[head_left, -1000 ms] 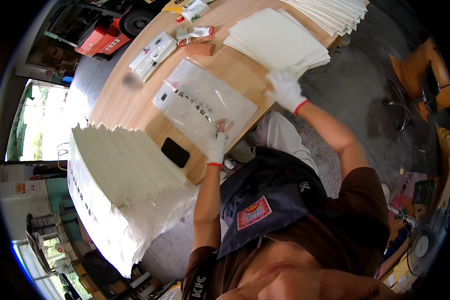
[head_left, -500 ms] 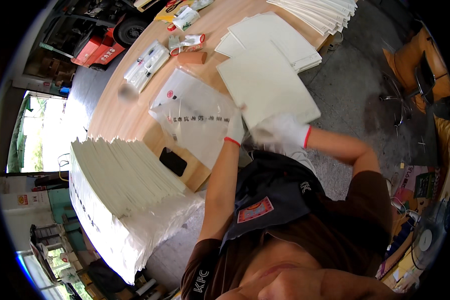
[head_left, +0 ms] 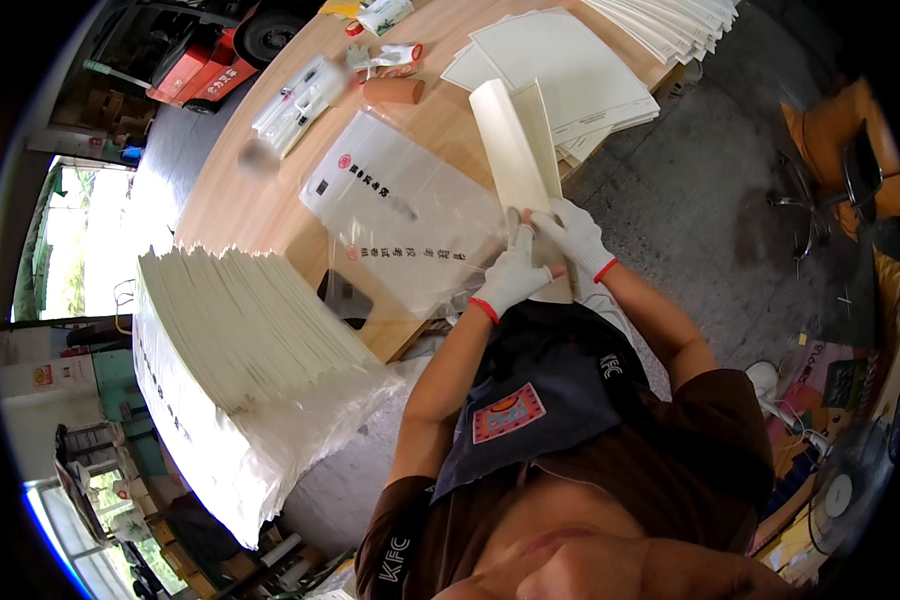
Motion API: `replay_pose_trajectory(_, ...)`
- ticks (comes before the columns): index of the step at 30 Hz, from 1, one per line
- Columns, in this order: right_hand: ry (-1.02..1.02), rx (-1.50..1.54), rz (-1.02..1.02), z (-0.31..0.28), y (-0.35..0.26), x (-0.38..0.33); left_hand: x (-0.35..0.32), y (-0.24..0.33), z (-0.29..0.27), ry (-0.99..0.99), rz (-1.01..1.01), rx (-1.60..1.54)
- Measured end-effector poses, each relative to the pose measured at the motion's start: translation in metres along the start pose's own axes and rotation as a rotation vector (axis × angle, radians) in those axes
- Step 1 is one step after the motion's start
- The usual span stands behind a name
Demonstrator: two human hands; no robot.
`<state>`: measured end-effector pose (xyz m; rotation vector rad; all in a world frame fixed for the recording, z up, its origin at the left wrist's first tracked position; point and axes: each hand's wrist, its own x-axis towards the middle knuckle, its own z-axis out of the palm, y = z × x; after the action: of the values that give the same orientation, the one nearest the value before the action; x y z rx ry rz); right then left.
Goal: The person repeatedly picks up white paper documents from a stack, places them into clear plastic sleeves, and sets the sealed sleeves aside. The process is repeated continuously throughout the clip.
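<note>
Both my hands wear white gloves with red cuffs and bare fingertips. My left hand (head_left: 513, 281) presses against the lower part of a cream paper stack (head_left: 505, 140), which is bent lengthwise into a curve. My right hand (head_left: 576, 238) grips the same stack from its right side, its thumb close to the left fingers. How many sheets are in the stack I cannot tell. Left of the hands, a clear plastic bag (head_left: 370, 185) with black print and red marks lies flat on the table, its near right edge by my left wrist.
A tall pile of bagged cream sheets (head_left: 240, 320) stands at the left. A dark phone (head_left: 342, 300) lies partly under the bag. Beyond are flat cream sheets (head_left: 560, 70), a fanned stack (head_left: 670, 25), an orange-brown block (head_left: 393, 91) and gloves (head_left: 390, 60) on the wooden table (head_left: 235, 190).
The flat cream stack has been bent into a lengthwise curve. My left hand has moved right from the bag to the stack, and my right hand has come up beside it.
</note>
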<state>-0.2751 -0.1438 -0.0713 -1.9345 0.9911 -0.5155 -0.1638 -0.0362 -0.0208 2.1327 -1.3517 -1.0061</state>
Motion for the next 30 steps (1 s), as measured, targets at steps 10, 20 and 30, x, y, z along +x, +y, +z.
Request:
replay_pose_trajectory(10,-0.182,-0.562,-0.93,-0.067,-0.084,-0.006,-0.072,-0.069,-0.183,0.292,0.364,-1.44)
replay_pose_trajectory(20,-0.668,-0.612,-0.594,-0.006,-0.104,0.023,-0.124,-0.028,-0.056,0.466,0.175,-0.174)
replay_pose_trajectory(30,-0.666,0.093,-0.136,0.08,-0.066,0.043,-0.066,-0.016,-0.069,0.494,0.408,-0.391)
